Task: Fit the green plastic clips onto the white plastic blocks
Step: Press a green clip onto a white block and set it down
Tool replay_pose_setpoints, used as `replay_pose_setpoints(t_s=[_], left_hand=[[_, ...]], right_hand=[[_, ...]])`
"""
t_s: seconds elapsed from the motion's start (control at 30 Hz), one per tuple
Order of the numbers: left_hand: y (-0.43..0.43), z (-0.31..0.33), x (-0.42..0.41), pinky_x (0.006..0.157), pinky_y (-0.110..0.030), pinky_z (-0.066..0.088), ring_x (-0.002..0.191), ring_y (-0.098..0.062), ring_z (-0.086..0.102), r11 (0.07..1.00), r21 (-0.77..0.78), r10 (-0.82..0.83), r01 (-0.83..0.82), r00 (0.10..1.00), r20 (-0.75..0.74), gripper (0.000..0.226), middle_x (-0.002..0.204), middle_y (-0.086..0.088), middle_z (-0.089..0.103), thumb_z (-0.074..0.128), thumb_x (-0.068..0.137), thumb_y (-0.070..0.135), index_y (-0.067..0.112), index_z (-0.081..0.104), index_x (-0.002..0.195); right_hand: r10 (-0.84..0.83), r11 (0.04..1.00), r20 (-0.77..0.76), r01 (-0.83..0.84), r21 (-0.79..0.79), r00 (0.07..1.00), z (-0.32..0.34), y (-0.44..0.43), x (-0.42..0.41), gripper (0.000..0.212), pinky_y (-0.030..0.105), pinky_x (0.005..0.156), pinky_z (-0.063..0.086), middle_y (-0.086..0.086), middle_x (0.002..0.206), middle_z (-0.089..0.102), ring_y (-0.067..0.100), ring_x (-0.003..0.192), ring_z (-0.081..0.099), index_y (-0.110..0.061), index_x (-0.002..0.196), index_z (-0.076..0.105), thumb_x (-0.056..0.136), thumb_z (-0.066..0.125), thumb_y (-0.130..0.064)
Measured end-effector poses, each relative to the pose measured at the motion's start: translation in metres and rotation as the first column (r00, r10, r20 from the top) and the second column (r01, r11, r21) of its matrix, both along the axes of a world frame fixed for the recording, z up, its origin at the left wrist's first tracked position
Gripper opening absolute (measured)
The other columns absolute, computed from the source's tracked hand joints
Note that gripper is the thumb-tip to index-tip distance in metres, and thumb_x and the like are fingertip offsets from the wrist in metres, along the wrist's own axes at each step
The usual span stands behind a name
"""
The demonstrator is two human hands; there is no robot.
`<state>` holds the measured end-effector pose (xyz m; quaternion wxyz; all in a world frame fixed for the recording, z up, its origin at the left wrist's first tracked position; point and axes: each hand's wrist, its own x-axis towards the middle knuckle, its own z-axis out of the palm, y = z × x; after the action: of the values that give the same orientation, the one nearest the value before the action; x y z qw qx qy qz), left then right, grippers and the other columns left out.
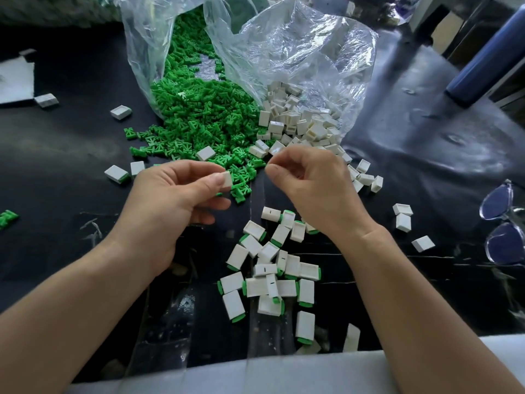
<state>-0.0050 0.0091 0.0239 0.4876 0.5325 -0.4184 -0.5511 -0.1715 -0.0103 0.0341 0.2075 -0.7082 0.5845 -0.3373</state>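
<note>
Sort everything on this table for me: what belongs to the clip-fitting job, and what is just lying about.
Job:
green clips, in a heap
white blocks, heaped beside them
finished blocks, piled nearest the person
the white block pinched in the left hand

Lying about:
clear-framed glasses
dark blue cylinder
white sheet at far left

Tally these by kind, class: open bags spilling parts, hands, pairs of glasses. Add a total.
Open bags: 2, the bag of green clips and the bag of white blocks.
Hands: 2, the left hand pinching a white block, and the right hand.
Pairs of glasses: 1.
Total: 5.
</note>
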Motion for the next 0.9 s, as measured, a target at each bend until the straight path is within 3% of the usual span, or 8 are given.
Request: replay_pose_setpoints(t_s=[0.1,0.23,0.37,0.6,0.73,0.8,0.9], left_hand=[[-0.001,0.003,0.001,0.042,-0.013,0.045,0.053,-0.007,0.066,1.000,0.009,0.012,-0.012,0.999,-0.042,0.009,0.066,0.005,0.072,0.060,0.084,0.008,0.016,0.063,0.081],[-0.001,0.004,0.001,0.043,-0.013,0.046,0.053,-0.007,0.066,1.000,0.015,0.015,-0.014,0.998,-0.058,0.012,0.068,0.006,0.072,0.058,0.087,0.007,0.018,0.064,0.086],[-0.001,0.002,0.001,0.043,-0.013,0.046,0.055,-0.008,0.067,1.000,0.017,0.001,0.000,0.998,-0.058,0.013,0.069,0.005,0.073,0.058,0.086,0.007,0.018,0.065,0.085],[-0.002,-0.001,0.000,0.043,-0.014,0.047,0.054,-0.008,0.067,0.999,0.013,-0.029,0.030,0.998,-0.056,0.011,0.069,0.004,0.072,0.060,0.083,0.006,0.015,0.065,0.082],[-0.001,-0.002,0.000,0.044,-0.014,0.048,0.056,-0.010,0.068,0.999,0.000,-0.054,0.055,0.997,-0.063,0.018,0.068,0.003,0.072,0.065,0.062,0.016,0.014,0.065,0.080],[-0.001,-0.002,0.000,0.045,-0.015,0.049,0.057,-0.010,0.069,0.998,-0.003,-0.057,0.057,0.996,-0.061,0.021,0.069,0.003,0.072,0.065,0.058,0.018,0.013,0.065,0.078],[-0.001,-0.002,0.000,0.046,-0.016,0.050,0.059,-0.012,0.069,0.998,-0.007,-0.066,0.066,0.996,-0.064,0.020,0.071,0.001,0.072,0.065,0.056,0.019,0.013,0.064,0.075]], right_hand=[[-0.006,1.000,-0.080,0.005,-0.008,0.997,-0.004,0.000,0.004,0.015,0.023,0.082,0.044,-0.006,0.089,0.059,0.011,0.084,0.057,-0.014,0.098,0.070,0.084,0.064,-0.013],[0.089,0.996,-0.215,-0.088,0.012,0.973,-0.013,0.001,0.015,0.030,0.021,0.088,0.033,0.003,0.111,0.057,0.018,0.105,0.050,-0.016,0.118,0.062,0.088,0.059,-0.013],[0.194,0.980,-0.318,-0.169,0.104,0.928,-0.019,-0.001,0.020,0.037,0.024,0.093,0.028,0.004,0.120,0.050,0.020,0.117,0.040,-0.023,0.131,0.052,0.093,0.051,-0.020],[0.163,0.986,-0.303,-0.146,0.081,0.939,-0.019,-0.002,0.020,0.022,0.023,0.082,0.033,0.001,0.105,0.053,0.019,0.106,0.047,-0.016,0.108,0.064,0.087,0.061,-0.017],[0.142,0.990,-0.256,-0.138,0.034,0.956,-0.017,-0.001,0.020,0.016,0.028,0.080,0.040,-0.002,0.094,0.054,0.019,0.092,0.053,-0.012,0.099,0.063,0.083,0.065,-0.013],[0.109,0.994,-0.150,-0.106,0.025,0.983,-0.014,0.000,0.019,0.016,0.029,0.079,0.042,-0.005,0.086,0.052,0.016,0.083,0.053,-0.011,0.098,0.063,0.082,0.065,-0.011],[0.069,0.993,0.101,-0.079,0.093,0.992,-0.010,-0.001,0.015,0.019,0.017,0.075,0.044,-0.012,0.077,0.054,0.004,0.073,0.053,-0.015,0.104,0.064,0.086,0.059,-0.008]])
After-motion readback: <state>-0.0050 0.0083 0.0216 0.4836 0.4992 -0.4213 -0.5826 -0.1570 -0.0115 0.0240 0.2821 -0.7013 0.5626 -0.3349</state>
